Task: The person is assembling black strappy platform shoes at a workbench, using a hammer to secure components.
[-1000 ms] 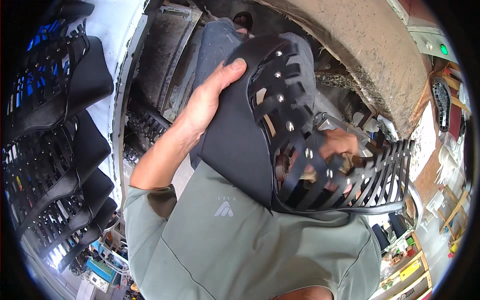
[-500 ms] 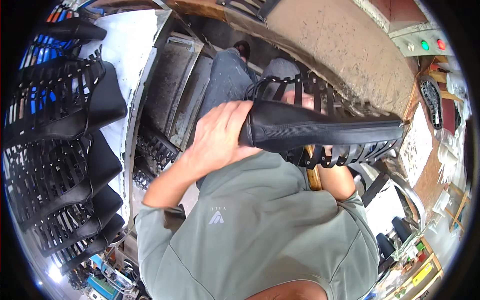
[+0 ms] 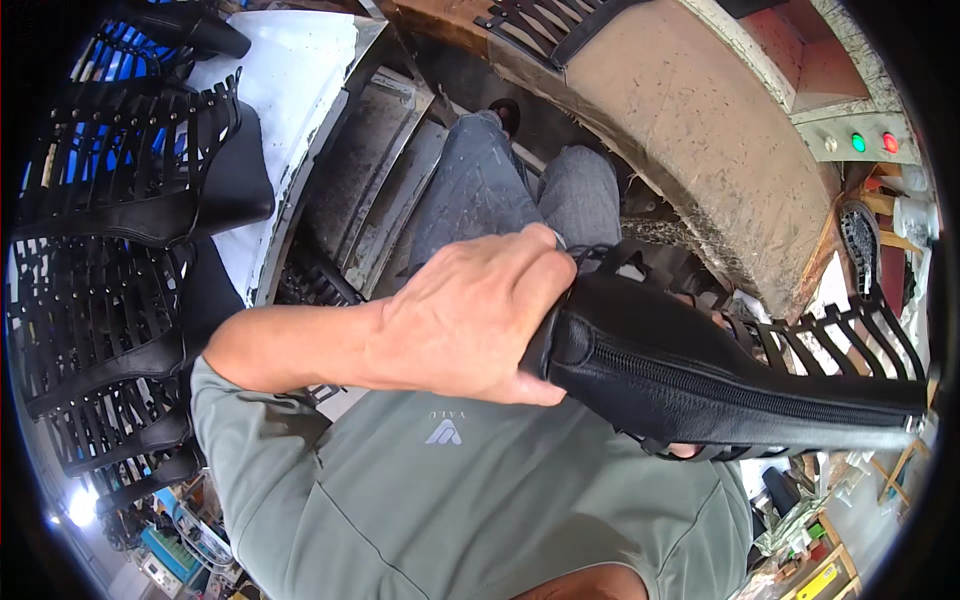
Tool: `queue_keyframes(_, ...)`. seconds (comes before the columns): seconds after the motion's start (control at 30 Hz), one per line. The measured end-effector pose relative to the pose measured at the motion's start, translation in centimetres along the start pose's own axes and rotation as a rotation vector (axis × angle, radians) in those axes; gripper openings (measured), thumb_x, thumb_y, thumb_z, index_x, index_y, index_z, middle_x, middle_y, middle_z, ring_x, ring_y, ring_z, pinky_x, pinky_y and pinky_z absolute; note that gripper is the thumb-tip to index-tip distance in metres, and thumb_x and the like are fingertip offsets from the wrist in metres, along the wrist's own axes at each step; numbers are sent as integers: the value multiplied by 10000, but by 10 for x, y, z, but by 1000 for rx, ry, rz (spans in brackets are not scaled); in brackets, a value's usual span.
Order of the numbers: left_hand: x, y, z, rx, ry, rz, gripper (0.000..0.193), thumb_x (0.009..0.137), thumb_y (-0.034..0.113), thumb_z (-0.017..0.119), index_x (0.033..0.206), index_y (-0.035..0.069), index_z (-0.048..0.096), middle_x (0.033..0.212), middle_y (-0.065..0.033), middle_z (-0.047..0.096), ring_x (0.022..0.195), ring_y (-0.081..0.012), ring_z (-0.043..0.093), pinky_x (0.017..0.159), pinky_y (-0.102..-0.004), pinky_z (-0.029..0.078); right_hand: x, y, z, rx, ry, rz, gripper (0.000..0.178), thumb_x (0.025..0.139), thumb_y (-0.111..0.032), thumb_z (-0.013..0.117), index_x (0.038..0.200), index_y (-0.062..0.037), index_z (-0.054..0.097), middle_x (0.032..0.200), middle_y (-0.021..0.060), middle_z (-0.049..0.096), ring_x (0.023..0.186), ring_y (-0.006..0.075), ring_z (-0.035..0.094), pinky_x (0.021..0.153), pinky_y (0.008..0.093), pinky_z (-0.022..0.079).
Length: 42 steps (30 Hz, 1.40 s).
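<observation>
A black knee-high strappy boot (image 3: 680,355) with a long zip lies across my chest. Its heel end points left and its strapped shaft reaches far right. My left hand (image 3: 480,310) is closed round the heel end, thumb below and fingers over the top. Most of my right hand (image 3: 683,450) is hidden behind the boot; bits of skin show along its lower and upper edges, where it grips the shaft from beneath.
Several similar black strappy boots (image 3: 120,215) are lined up at left beside a white-topped table (image 3: 290,60). A brown work surface (image 3: 690,120) curves along the far right, with another strappy piece (image 3: 560,30) on it. Beyond stands a panel with green and red buttons (image 3: 870,143) and a shoe sole (image 3: 860,240).
The boot has moved right and closer, and its shaft end now tilts lower. My left hand has moved right with it. The wooden handle seen under the boot earlier is now hidden.
</observation>
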<state>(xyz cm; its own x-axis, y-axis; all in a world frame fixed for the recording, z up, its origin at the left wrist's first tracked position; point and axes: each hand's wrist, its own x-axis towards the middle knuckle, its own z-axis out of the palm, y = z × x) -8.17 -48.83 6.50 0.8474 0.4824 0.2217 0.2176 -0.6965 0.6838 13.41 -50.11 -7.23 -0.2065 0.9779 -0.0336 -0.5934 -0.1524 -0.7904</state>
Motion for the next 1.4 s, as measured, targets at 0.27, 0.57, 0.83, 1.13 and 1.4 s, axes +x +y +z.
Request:
queue_keyframes(0.27,4,-5,0,53,-22,114,705,446,323,859,938,-31,499,857,-135,475,682,-283,575,613,-367,484,9,-34,17,-27,75,-44,529,882,-451,565,1064,45,582,917,146,642,720,191,635,644,269,523)
queue_keyframes(0.57,34,-6,-20,40,-56,107,641,574,358,831,994,-39,554,817,-149,542,679,-315,590,575,-360,489,2,-76,42,-74,179,-130,565,860,-475,578,1037,61,586,899,172,650,708,207,641,644,277,530)
queue_keyframes(0.83,70,-30,-59,-844,-129,-257,508,886,456,647,1070,-18,639,984,-37,652,919,-109,578,837,-262,466,-5,-102,57,-264,54,-266,556,811,-440,632,971,91,599,897,229,663,723,227,651,684,304,544)
queue_keyframes(1.13,58,-25,-33,-781,-6,-398,536,890,471,630,1002,-52,638,895,-42,630,863,-96,546,798,-240,445,-30,-93,65,-136,-69,-174,460,795,-418,709,797,10,540,823,198,586,587,204,613,435,249,492)
queue_keyframes(1.4,58,-22,-36,-744,-130,-433,515,913,450,600,1017,-53,630,909,-25,606,840,-91,522,778,-239,428,-38,-93,68,-275,-71,-208,417,786,-384,675,837,25,612,924,191,641,871,261,630,734,372,515)
